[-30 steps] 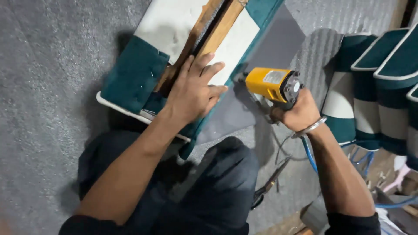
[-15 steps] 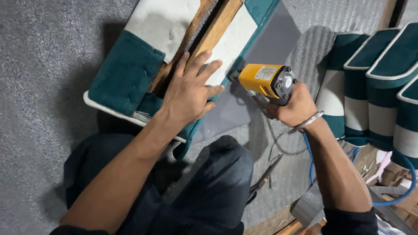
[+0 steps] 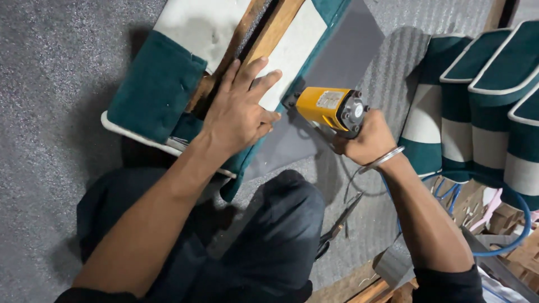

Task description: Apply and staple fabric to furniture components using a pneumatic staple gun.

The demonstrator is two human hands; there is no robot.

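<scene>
Two hands are engaged on a green-and-white upholstered cushion panel point(image 3: 163, 90) lying on the grey carpeted floor point(image 3: 50, 129).
The left hand point(image 3: 238, 115) is pressed flat, fingers spread, against its wooden frame point(image 3: 269, 33); a yellow pneumatic stapler point(image 3: 328, 108) is gripped closed-fisted by the right hand point(image 3: 368, 140).

L hand point(image 3: 238, 115) flat, R hand point(image 3: 368, 140) clenched

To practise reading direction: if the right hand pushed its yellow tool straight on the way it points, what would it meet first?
Probably the cushion's teal edge beside the left hand; the stapler in the right hand looks nearly against it already.
</scene>
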